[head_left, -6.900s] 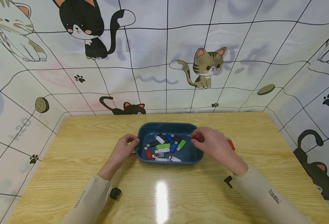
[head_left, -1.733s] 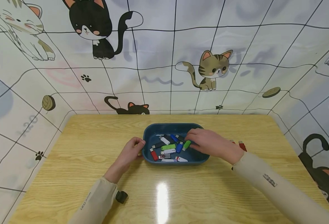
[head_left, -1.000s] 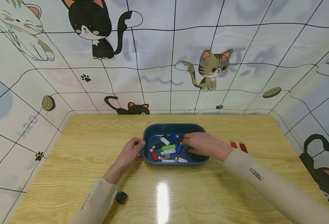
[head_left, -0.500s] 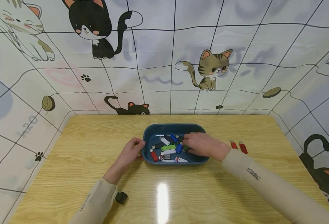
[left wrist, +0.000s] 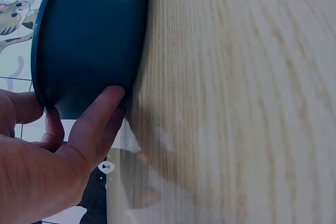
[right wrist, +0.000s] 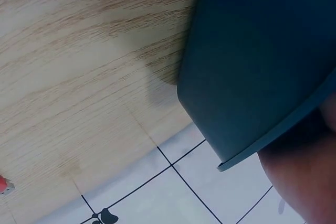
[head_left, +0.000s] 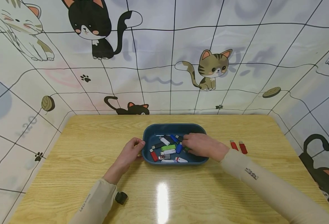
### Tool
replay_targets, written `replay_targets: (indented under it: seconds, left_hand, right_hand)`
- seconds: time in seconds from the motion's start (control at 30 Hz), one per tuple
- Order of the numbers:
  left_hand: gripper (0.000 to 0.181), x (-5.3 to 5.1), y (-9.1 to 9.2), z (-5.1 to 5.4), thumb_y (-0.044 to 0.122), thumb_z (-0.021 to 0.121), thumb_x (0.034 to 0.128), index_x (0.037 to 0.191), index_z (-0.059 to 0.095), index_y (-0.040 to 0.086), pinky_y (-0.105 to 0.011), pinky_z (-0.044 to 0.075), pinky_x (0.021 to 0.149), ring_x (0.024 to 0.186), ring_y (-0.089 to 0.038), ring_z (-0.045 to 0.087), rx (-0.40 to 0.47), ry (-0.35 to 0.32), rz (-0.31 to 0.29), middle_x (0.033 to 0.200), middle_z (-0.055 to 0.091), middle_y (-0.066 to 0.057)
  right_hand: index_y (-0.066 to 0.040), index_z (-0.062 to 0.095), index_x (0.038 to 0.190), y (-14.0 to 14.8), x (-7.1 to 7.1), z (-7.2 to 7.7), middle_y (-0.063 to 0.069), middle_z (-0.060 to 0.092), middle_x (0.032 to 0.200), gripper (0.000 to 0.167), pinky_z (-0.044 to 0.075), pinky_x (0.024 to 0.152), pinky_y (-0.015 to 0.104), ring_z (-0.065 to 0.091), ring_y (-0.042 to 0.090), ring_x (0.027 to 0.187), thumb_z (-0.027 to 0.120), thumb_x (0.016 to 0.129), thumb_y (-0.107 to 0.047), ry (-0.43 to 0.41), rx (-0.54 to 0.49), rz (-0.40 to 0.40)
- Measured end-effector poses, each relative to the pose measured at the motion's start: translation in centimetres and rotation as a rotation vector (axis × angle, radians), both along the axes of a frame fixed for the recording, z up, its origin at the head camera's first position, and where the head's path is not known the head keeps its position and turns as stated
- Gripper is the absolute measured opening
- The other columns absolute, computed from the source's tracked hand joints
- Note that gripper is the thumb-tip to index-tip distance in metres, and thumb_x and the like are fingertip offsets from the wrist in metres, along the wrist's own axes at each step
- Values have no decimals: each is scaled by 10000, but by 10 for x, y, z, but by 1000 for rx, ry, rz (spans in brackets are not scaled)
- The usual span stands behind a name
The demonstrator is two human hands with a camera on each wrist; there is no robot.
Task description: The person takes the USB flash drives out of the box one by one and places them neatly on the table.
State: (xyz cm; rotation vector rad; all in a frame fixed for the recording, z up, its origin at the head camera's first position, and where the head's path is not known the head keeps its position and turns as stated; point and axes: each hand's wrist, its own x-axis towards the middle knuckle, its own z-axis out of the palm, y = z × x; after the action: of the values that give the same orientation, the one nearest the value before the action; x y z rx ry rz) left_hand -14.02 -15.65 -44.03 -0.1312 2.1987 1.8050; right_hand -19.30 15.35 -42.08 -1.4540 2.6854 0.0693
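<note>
A dark blue tray (head_left: 170, 127) holds several USB flash drives in green, white, blue, black, red and silver. My left hand (head_left: 128, 152) grips its left end; in the left wrist view, the thumb lies over the rim and the fingers rest against the outer wall (left wrist: 94, 40). Inside the tray's right part, my right hand (head_left: 202, 145) reaches down over a green USB flash drive (head_left: 186, 149), of which only a bit shows. Its fingertips are hidden, so whether they pinch that drive cannot be seen. In the right wrist view the tray wall (right wrist: 252, 66) blocks the fingers.
Two red USB flash drives (head_left: 233, 145) lie side by side on the wooden table (head_left: 97, 130), right of the tray. A wall covering printed with cats (head_left: 147, 77) stands behind the table and along both sides.
Two red drives now lie on the table; earlier one showed there and my right hand held another red one. Since then that hand has moved left over the green drive. My left hand still holds the tray.
</note>
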Motion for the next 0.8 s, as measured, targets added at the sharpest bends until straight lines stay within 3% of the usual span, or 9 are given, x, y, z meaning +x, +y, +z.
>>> replay_targets:
  seconds: [0.47, 0.8]
  left_hand:
    - [283, -1, 3, 0, 191, 481, 1117, 1245, 511, -59, -348, 622, 781, 942, -267, 609, 5, -4, 1, 1226, 488, -212]
    - [304, -2, 2, 1, 193, 476, 1118, 1260, 504, -74, -348, 625, 783, 935, -256, 609, 8, -1, 0, 1232, 483, -216]
  right_hand:
    - [-106, 767, 1055, 6, 0, 1, 7, 662, 948, 188, 560, 817, 340, 589, 165, 827, 827, 902, -196, 19, -18, 10]
    - [-129, 776, 1045, 13, 3, 15, -16, 658, 968, 162, 579, 816, 325, 607, 145, 852, 823, 904, -193, -33, -108, -36]
